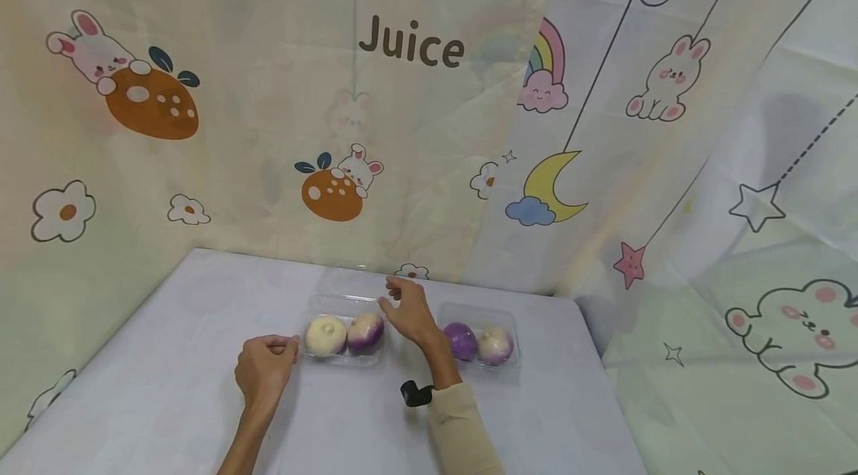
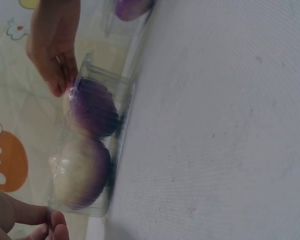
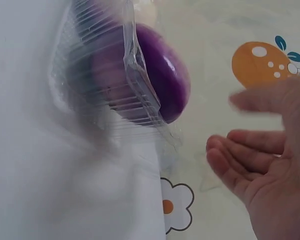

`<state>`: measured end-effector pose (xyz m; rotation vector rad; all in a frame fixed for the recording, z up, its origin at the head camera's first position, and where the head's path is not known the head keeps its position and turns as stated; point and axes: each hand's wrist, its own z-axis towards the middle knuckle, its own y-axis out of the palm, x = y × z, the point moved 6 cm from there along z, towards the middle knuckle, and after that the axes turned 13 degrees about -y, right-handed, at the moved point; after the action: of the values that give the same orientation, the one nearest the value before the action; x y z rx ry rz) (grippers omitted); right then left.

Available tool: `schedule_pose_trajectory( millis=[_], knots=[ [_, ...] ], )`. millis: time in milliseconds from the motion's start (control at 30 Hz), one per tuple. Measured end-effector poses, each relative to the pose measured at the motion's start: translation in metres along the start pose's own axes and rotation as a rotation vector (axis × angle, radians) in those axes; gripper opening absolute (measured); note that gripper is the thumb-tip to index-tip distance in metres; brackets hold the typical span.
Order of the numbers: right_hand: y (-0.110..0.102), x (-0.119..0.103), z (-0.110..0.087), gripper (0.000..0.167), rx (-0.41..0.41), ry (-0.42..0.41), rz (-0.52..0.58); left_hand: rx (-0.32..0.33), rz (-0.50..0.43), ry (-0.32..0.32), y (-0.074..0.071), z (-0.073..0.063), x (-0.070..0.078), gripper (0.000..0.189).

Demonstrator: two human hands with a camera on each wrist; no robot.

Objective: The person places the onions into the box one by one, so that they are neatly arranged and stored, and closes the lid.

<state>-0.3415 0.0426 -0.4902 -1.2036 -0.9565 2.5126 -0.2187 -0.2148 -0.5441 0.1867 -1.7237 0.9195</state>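
A clear plastic clamshell box stands on the white table with its lid tipped back. Inside lie a mostly white turnip and a purple-and-white turnip. My left hand pinches the box's left rim between thumb and fingers, as the left wrist view shows close up. Past the box's right end is my right hand, beside the lifted lid. In the right wrist view its fingers are loosely bent and hold nothing; the thumb is blurred.
To the right stands a second clear box with a purple turnip and a paler turnip inside; my right forearm passes close to it. Printed curtains hang behind the table's back edge. A black wrist device sits at my right cuff.
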Motion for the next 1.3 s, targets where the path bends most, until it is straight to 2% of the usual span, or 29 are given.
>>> schedule_pose_trajectory(
  millis=[100,167,333,400,500,600,633,733,800,1133,1300],
  knots=[
    [0.002,0.008,-0.001,0.044,0.042,-0.039,-0.033,-0.002,0.001,-0.002,0.0,0.0,0.0,0.02],
    [0.012,0.035,-0.002,0.044,0.077,-0.038,-0.044,-0.002,0.002,-0.003,0.0,-0.001,0.0,0.02],
    [0.046,0.119,0.001,0.041,0.165,-0.005,-0.09,-0.004,0.003,-0.005,0.0,-0.001,0.0,0.02],
    [0.053,0.132,0.001,0.037,0.187,0.021,-0.102,-0.004,0.003,-0.007,-0.001,0.0,0.0,0.02],
    [0.052,0.123,-0.001,0.033,0.235,0.092,-0.063,-0.004,0.002,-0.013,-0.001,0.0,-0.001,0.02],
    [0.035,0.081,-0.005,0.037,0.267,0.229,0.02,-0.006,0.0,-0.019,-0.002,0.0,-0.001,0.02],
    [0.028,0.064,-0.007,0.04,0.281,0.26,0.05,-0.006,-0.002,-0.019,-0.001,0.0,-0.001,0.02],
    [0.015,0.034,-0.008,0.044,0.292,0.339,0.102,-0.005,-0.003,-0.013,-0.001,0.0,-0.001,0.019],
    [0.016,0.031,-0.008,0.044,0.296,0.365,0.12,-0.005,-0.002,-0.009,-0.001,0.0,-0.001,0.019],
    [0.02,0.045,-0.013,0.046,0.291,0.501,0.264,-0.01,0.008,-0.012,0.0,0.001,0.002,0.02],
    [0.026,0.051,-0.016,0.042,0.315,0.55,0.419,-0.003,0.015,-0.013,0.0,0.001,0.002,0.02]
  ],
)
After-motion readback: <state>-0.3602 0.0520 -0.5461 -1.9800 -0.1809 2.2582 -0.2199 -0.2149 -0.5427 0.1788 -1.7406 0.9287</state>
